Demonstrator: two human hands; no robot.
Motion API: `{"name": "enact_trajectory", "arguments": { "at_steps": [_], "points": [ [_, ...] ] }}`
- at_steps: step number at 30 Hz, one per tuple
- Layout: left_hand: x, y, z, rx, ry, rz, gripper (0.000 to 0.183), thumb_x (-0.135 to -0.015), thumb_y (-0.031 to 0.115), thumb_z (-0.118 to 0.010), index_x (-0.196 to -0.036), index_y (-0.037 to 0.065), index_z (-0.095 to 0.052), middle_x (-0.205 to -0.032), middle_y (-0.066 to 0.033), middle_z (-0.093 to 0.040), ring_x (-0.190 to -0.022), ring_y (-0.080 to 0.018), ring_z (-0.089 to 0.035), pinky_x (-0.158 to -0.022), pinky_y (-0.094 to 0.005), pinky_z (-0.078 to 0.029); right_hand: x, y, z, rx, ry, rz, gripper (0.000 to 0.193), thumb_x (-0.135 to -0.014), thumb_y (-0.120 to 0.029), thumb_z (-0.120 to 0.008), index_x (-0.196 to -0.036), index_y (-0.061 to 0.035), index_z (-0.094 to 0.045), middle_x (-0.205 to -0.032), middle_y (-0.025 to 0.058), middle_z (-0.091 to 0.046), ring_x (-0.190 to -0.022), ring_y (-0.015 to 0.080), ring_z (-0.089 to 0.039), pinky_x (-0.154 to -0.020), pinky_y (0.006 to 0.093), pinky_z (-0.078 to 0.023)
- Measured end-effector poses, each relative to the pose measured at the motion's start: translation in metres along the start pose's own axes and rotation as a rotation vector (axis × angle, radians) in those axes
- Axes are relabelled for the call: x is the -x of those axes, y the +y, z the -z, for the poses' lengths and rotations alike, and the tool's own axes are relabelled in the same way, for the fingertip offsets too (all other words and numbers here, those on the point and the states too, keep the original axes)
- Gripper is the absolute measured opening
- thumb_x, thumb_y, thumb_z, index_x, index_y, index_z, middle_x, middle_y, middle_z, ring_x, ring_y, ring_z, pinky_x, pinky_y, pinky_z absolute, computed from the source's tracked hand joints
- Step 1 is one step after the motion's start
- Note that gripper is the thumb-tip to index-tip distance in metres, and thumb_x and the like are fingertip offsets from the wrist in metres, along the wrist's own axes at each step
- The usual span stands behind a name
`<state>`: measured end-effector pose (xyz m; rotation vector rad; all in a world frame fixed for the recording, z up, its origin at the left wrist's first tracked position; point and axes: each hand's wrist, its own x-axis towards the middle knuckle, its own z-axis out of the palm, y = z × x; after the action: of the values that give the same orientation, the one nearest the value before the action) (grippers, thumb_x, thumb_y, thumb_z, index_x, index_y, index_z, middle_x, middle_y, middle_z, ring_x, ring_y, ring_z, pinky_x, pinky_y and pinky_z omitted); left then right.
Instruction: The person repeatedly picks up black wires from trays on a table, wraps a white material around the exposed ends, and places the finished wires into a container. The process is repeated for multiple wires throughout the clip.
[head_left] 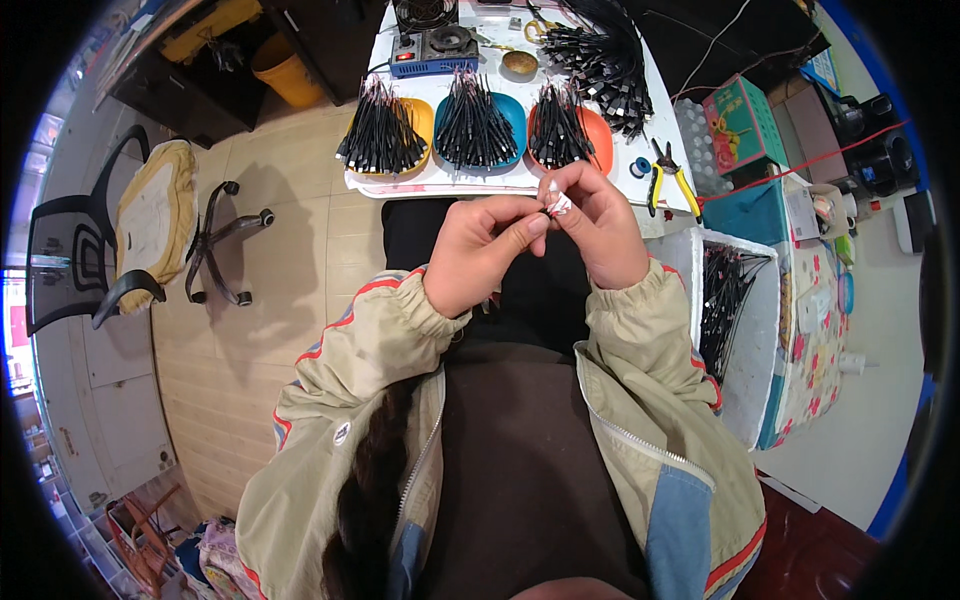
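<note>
Both hands meet in front of my chest at the table's near edge. My right hand (pixel 606 232) has its fingers closed around a small white crumpled piece (pixel 560 204), perhaps paper or tape. Against it, the thumb and forefinger of my left hand (pixel 478 250) are pinched together; what lies between them is too small to make out. Just beyond are three bowls of black cables with light-coloured ends: a yellow bowl (pixel 427 118), a blue bowl (pixel 517 112) and an orange bowl (pixel 602 134).
Yellow-handled pliers (pixel 672 182) and a small spool (pixel 640 167) lie to the right on the white table (pixel 480 187). Behind the bowls stand a blue soldering device (pixel 432 60) and a heap of black cables (pixel 600 65). A foam box (pixel 735 345) holds more cables. An office chair (pixel 160 215) stands left.
</note>
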<state>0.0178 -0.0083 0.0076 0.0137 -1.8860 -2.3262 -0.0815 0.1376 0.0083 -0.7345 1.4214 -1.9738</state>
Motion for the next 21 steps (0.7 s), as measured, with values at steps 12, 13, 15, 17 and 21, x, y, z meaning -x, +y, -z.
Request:
{"name": "enact_trajectory", "arguments": {
  "at_steps": [12,13,15,17,21],
  "points": [
    [-0.01,-0.004,0.009,0.036,-0.03,0.105,0.018,-0.095,0.01,-0.057,-0.091,-0.005,-0.064,-0.071,0.0003,-0.057,-0.063,-0.0042,-0.047,-0.056,-0.0212,-0.038,-0.012,-0.006,0.017,0.412,-0.082,0.023,0.017,-0.097,-0.015,-0.056,-0.087,-0.0019,-0.051,-0.081,0.0014,-0.056,-0.072,0.0088,-0.054,-0.066,0.0207,-0.044],
    [-0.01,-0.004,0.009,0.025,-0.052,0.094,0.018,-0.095,0.01,-0.057,-0.09,-0.005,-0.064,-0.071,0.0003,-0.057,-0.063,-0.0042,-0.047,-0.056,-0.0211,-0.038,-0.011,-0.006,0.016,0.531,-0.116,0.037,0.018,-0.097,-0.015,-0.056,-0.085,-0.0014,-0.052,-0.079,0.0015,-0.056,-0.071,0.0086,-0.054,-0.064,0.0211,-0.044],
    [-0.009,-0.003,0.009,0.003,-0.083,0.076,0.018,-0.095,0.01,-0.057,-0.09,-0.006,-0.064,-0.071,0.0003,-0.057,-0.063,-0.0043,-0.046,-0.056,-0.021,-0.037,-0.01,-0.001,0.01,0.641,-0.107,0.142,0.021,-0.094,-0.014,-0.058,-0.08,-0.0006,-0.051,-0.066,0.0056,-0.049,-0.056,0.0088,-0.049,-0.05,0.0254,-0.039],
    [-0.009,-0.003,0.01,0.014,-0.086,0.109,0.018,-0.095,0.01,-0.057,-0.089,-0.006,-0.064,-0.071,0.0001,-0.057,-0.063,-0.0044,-0.045,-0.055,-0.0208,-0.037,-0.007,0.005,0.006,0.652,-0.062,0.201,0.021,-0.094,-0.013,-0.058,-0.08,-0.0003,-0.051,-0.064,0.0049,-0.05,-0.058,0.0092,-0.052,-0.051,0.0255,-0.04],
    [-0.005,-0.002,0.009,0.051,-0.091,0.144,0.018,-0.094,0.009,-0.058,-0.088,-0.006,-0.064,-0.072,-0.0005,-0.057,-0.063,-0.0045,-0.045,-0.055,-0.0204,-0.037,-0.006,0.012,0.006,0.574,-0.042,0.224,0.021,-0.096,-0.014,-0.055,-0.08,-0.0004,-0.052,-0.064,0.0012,-0.05,-0.057,0.0074,-0.048,-0.051,0.0248,-0.038]
  ]
}}
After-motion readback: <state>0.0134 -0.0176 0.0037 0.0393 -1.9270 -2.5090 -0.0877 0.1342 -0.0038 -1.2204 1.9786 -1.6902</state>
